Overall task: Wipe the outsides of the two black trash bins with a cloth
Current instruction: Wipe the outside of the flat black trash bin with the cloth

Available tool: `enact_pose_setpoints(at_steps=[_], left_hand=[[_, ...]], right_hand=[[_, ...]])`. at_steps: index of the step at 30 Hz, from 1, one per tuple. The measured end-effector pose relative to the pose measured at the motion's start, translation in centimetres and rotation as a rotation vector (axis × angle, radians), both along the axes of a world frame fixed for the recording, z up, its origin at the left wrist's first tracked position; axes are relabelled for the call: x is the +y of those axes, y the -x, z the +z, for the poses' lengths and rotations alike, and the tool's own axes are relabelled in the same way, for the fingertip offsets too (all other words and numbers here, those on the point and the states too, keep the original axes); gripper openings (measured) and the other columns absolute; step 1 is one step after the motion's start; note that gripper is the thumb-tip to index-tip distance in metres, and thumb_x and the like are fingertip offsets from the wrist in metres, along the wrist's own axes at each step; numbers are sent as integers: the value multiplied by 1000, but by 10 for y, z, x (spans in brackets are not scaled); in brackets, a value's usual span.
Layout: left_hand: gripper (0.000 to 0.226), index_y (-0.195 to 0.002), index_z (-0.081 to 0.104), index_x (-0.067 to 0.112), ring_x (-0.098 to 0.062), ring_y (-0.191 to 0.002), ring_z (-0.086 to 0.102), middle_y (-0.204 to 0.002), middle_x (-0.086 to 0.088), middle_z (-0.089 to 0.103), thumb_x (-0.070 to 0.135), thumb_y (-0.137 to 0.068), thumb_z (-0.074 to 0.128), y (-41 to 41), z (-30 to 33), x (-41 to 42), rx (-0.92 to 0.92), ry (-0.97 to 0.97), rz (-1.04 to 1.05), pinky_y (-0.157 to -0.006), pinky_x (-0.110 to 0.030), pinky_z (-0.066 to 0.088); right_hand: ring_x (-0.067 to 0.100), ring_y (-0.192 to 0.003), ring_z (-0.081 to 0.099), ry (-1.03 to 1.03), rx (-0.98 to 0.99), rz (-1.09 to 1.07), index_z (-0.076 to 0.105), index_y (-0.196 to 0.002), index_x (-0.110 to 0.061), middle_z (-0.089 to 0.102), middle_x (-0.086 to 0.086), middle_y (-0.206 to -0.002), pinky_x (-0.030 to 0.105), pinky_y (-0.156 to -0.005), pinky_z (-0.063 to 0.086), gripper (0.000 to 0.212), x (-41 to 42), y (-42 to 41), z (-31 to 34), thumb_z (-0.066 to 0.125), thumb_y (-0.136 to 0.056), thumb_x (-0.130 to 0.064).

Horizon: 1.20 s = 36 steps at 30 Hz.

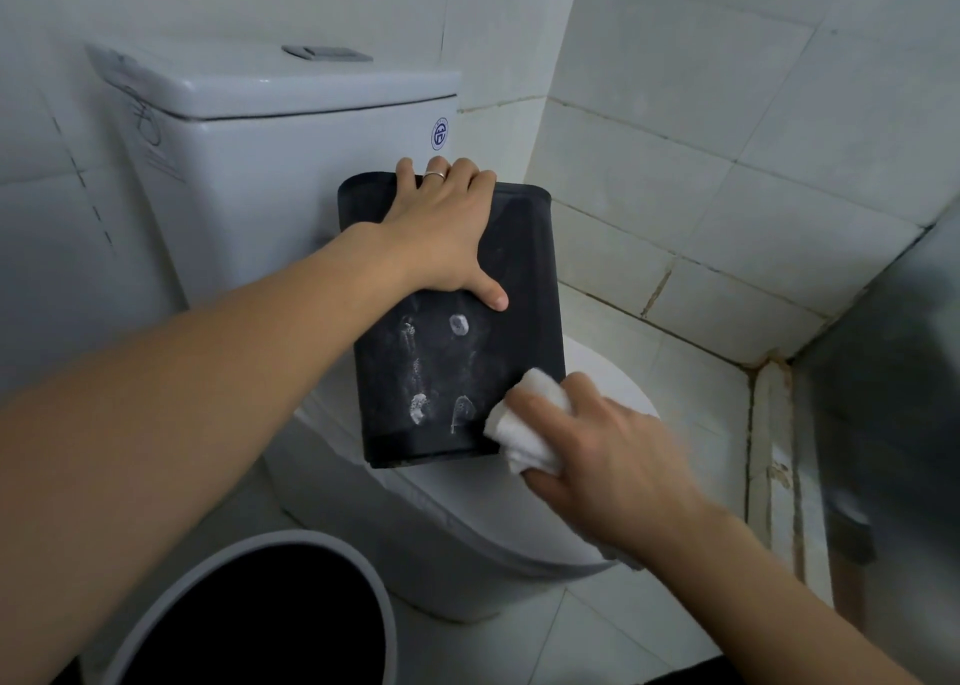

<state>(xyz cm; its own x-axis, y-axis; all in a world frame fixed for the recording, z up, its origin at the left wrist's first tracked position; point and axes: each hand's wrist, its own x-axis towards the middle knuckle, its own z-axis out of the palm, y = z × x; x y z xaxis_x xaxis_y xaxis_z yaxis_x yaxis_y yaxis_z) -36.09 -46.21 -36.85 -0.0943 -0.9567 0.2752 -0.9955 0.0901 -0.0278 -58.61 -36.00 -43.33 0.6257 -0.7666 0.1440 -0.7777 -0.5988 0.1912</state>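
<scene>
**Head view: rectangular bin steadied on the toilet lid, cloth at its near corner**

Head camera looks down on a round bin (270, 617) at 7 o'clock, nearest the person: pale rim, dark inside, standing on the floor and untouched by either hand. Whether its outer wall is black I cannot tell from here.

Next out, at 4 o'clock, the right hand (608, 461) curls its fingers round a folded white cloth (530, 424) and presses it against the near right corner of the black trash bin (467, 352). The cloth looks soft and thick, so it should mould to edges and corners easily.

That bin lies at centre frame on the closed toilet lid (597, 378), its broad face up and marked with whitish smears and dried spots. It looks like thin, stiff plastic: light, smooth, and likely to skid on the glossy lid under a sideways stroke.

Further off, toward 12 o'clock, the left hand (441, 227) lies flat on the upper half, fingers hooked over the far edge, thumb spread on the face. Holding that far rim seems the sound grip, since it pins the bin while leaving the dirty lower face free.

Behind stands the cistern (270, 128).
</scene>
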Motion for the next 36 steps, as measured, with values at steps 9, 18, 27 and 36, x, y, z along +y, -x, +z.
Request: enact_pose_setpoints(at_steps=[9,18,27,36], left_hand=[[125,-142,32,11,-34,-133,32,-143,-8,37,80,-47,76,1,1,2,-11,13,-5,-112,-57,17],[124,-142,32,11,-34,-133,31,-143,-8,36,81,-49,75,3,3,4,-20,5,2,-113,-57,18],[126,-142,31,10,-35,-133,32,-144,-9,36,83,-48,73,2,1,4,-36,10,8,-112,-58,19],[124,-141,31,11,-35,-132,32,-142,-8,36,82,-48,74,3,2,4,-29,1,6,-112,-59,19]], right_hand=[[18,-58,49,36,-53,-45,48,-125,-40,48,-3,-91,28,-44,36,45,-11,12,-1,44,-83,-56],[20,-61,53,13,-26,63,49,-125,-37,49,-2,-94,30,-43,39,50,-1,4,-4,45,-79,-56],[15,-61,40,51,-91,-99,44,-126,-43,48,-4,-95,27,-49,34,43,-19,17,4,50,-86,-55],[12,-60,38,-22,-10,115,49,-121,-39,45,-6,-91,25,-46,35,44,1,-1,-2,46,-79,-53]])
